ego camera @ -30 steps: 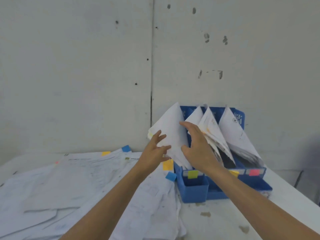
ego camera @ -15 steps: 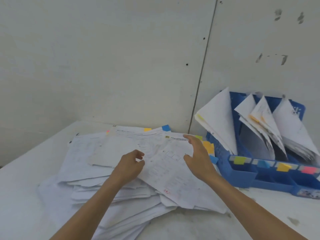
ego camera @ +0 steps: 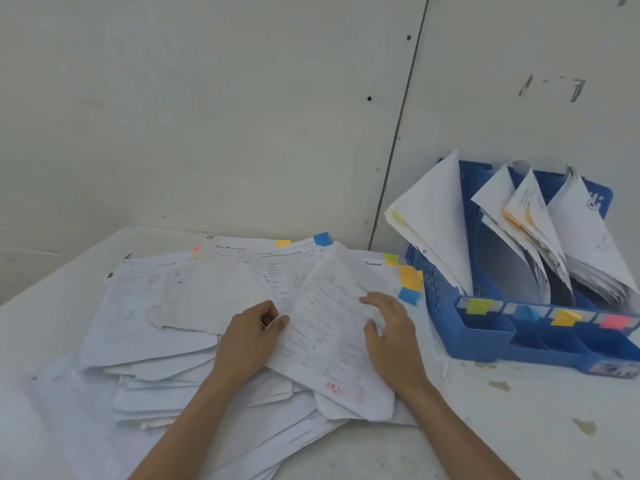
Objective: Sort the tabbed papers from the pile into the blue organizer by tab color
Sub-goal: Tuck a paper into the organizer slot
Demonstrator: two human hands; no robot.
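A red-stamped top sheet (ego camera: 329, 341) is lying skewed across the pile of tabbed papers (ego camera: 145, 341). A person's left hand (ego camera: 251, 341) is pinching its left edge, while the right hand (ego camera: 393, 332), fingers loose and spread, is resting on its right side. The next pick appears to be starting. The sheet's tab is not showing clearly, so lifting must expose its colour before matching a labelled slot in the blue organizer (ego camera: 446, 306), standing just right of the pile on the desk (ego camera: 519, 427).
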